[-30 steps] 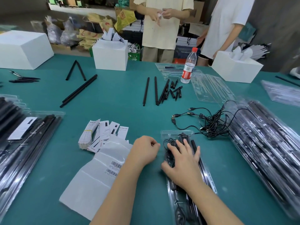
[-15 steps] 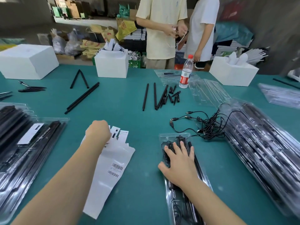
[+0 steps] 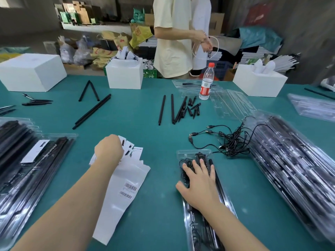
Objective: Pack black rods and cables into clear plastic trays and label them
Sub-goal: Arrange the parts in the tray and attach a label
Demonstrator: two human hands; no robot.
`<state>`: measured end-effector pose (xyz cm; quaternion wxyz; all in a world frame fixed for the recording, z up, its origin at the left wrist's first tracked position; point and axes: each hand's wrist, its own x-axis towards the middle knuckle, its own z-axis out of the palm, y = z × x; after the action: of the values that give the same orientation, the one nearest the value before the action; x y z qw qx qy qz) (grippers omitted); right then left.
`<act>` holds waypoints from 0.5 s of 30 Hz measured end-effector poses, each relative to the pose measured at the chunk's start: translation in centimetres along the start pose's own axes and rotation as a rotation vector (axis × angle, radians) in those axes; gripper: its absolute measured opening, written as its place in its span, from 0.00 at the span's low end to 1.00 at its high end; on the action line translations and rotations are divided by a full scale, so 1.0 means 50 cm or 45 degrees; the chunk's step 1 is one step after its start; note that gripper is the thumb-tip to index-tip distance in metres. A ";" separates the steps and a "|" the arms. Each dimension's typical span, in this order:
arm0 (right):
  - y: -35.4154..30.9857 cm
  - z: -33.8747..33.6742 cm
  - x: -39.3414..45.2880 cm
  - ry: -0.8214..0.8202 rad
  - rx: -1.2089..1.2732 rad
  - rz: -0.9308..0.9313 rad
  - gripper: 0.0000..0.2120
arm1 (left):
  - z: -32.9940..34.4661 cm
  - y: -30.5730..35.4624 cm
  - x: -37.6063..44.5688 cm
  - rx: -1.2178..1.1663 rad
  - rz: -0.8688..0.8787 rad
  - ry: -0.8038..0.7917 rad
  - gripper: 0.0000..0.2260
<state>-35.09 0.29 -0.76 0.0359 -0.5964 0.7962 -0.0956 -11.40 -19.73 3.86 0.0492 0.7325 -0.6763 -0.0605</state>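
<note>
Teal table (image 3: 145, 124), packing stn: we fetch a label.
Head view: right hand (image 3: 198, 180) flat, fingers straight, pinning filled clear tray (image 3: 203, 205); left hand (image 3: 108, 150) curled over label cards (image 3: 129, 151), grip can't tell. Take one only, w/ tray pinned.

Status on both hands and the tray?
Left hand on the label cards, grip hidden. Right hand flat on packed tray. Nothing blocking.

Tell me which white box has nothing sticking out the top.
The far-left box: its top is closed and flat. The middle box and right box both have white items poking out.
</note>
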 end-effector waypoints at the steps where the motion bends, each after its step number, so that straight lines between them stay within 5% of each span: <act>1: 0.000 0.000 0.000 0.003 0.004 0.001 0.38 | -0.001 -0.001 -0.001 0.002 -0.008 0.003 0.09; 15: 0.001 0.001 0.000 -0.001 0.032 0.007 0.36 | -0.084 0.035 -0.023 -0.089 0.146 0.233 0.04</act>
<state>-35.11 0.30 -0.80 0.0438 -0.5936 0.7966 -0.1054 -12.57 -18.77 8.29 0.1397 0.6929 -0.7073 -0.0141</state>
